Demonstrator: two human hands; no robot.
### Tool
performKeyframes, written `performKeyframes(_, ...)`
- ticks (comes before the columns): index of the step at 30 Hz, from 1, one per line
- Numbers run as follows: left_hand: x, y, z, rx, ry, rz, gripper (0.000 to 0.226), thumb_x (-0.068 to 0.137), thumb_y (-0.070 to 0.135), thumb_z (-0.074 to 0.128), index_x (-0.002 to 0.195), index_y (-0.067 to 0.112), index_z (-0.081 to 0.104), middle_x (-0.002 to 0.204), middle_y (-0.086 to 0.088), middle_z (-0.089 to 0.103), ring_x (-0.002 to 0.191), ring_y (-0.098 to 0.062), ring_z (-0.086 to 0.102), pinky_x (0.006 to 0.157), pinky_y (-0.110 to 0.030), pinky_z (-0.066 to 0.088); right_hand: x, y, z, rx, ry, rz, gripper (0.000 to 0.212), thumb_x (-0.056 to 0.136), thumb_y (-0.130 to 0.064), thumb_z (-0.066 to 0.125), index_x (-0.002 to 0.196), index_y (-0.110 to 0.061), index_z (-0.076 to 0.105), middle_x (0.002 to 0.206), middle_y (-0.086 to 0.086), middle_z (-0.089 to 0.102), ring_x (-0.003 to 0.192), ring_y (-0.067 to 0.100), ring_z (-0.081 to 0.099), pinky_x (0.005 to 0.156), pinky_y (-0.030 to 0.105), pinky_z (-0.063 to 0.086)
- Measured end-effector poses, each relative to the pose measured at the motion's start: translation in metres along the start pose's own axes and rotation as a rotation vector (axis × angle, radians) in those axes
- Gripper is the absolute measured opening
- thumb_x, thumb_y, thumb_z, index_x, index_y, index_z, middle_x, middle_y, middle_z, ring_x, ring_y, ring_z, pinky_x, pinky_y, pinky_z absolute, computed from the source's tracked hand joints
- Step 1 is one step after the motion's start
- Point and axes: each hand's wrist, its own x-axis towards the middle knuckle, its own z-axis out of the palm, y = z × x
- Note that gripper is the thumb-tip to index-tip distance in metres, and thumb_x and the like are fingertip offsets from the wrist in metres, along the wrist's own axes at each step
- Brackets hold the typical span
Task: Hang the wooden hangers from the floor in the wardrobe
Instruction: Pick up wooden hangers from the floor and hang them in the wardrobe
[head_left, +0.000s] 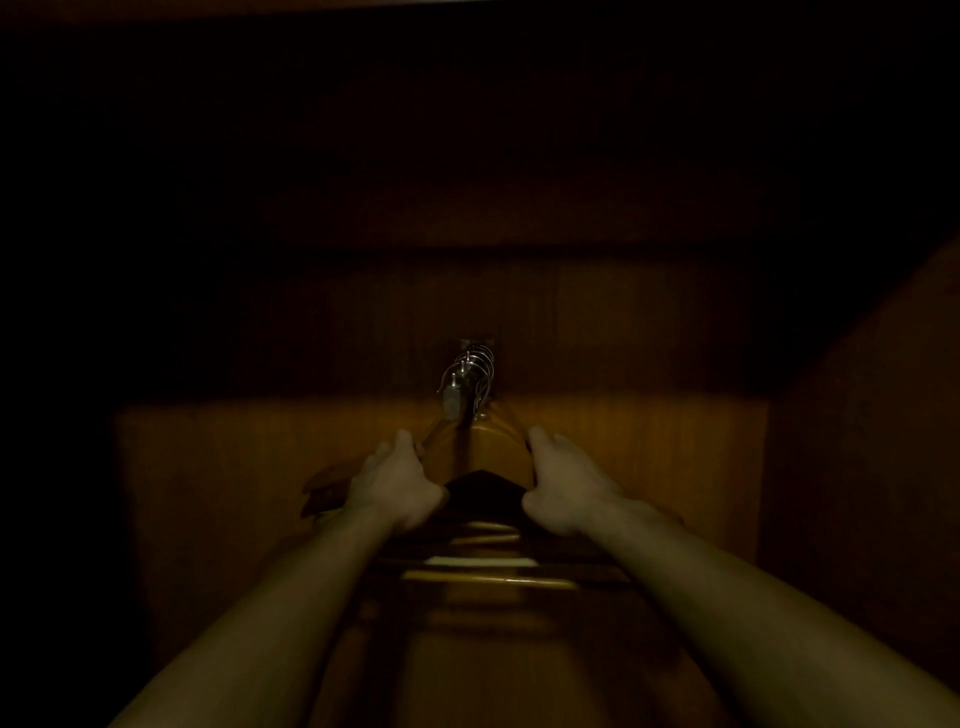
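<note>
Dim wardrobe interior (597, 322), seen along rail. Bunch of wooden hangers (478, 447) hangs with metal hooks (470, 371) crowded on rail (453, 400) at far end, near back panel. Left hand (395, 486) and right hand (563, 488) flank bunch, 1 per shoulder side. Fingers curled against outer hangers, likely squeezing stack tight so hooks stay aligned. Full grip or mere press: cannot tell in gloom. More hanger bars (483, 569) show below wrists, nearer camera.
</note>
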Motion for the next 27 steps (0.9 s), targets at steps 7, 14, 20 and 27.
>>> performKeyframes(7, 0.009, 0.002, 0.000, 0.029, 0.003, 0.021, 0.066, 0.072, 0.029, 0.075, 0.128, 0.025, 0.042, 0.127, -0.002, 0.049, 0.117, -0.025, 0.050, 0.098, -0.046, 0.048, -0.006, 0.005, 0.006, -0.146, 0.132, -0.080, 0.052, 0.092, -0.043, 0.062, 0.133, -0.022, 0.039, 0.124, 0.004, 0.056, 0.113, 0.024, 0.055, 0.091, 0.039, 0.052)
performKeyframes(14, 0.015, 0.002, -0.008, -0.065, -0.070, 0.027, 0.056, 0.069, 0.015, 0.068, 0.117, 0.022, 0.041, 0.111, -0.005, 0.054, 0.099, -0.029, 0.061, 0.083, -0.044, 0.056, -0.006, 0.001, 0.001, -0.212, 0.129, -0.071, 0.045, 0.094, -0.046, 0.054, 0.127, -0.020, 0.038, 0.113, 0.004, 0.060, 0.099, 0.026, 0.061, 0.082, 0.040, 0.053)
performKeyframes(20, 0.019, 0.003, -0.014, -0.056, 0.017, 0.062, 0.050, 0.074, 0.014, 0.069, 0.115, 0.022, 0.041, 0.108, -0.001, 0.053, 0.094, -0.022, 0.059, 0.080, -0.042, 0.055, -0.008, -0.004, 0.002, -0.175, 0.207, -0.109, 0.039, 0.094, -0.046, 0.053, 0.122, -0.024, 0.038, 0.096, -0.003, 0.059, 0.082, 0.019, 0.060, 0.071, 0.037, 0.055)
performKeyframes(27, 0.008, 0.007, -0.026, -0.178, -0.008, 0.265, 0.076, 0.072, 0.045, 0.084, 0.132, 0.027, 0.042, 0.127, 0.004, 0.047, 0.113, -0.016, 0.049, 0.088, -0.032, 0.044, -0.018, 0.010, -0.002, -0.074, 0.246, -0.147, 0.032, 0.095, -0.043, 0.055, 0.118, -0.027, 0.041, 0.094, -0.007, 0.056, 0.079, 0.014, 0.060, 0.075, 0.040, 0.057)
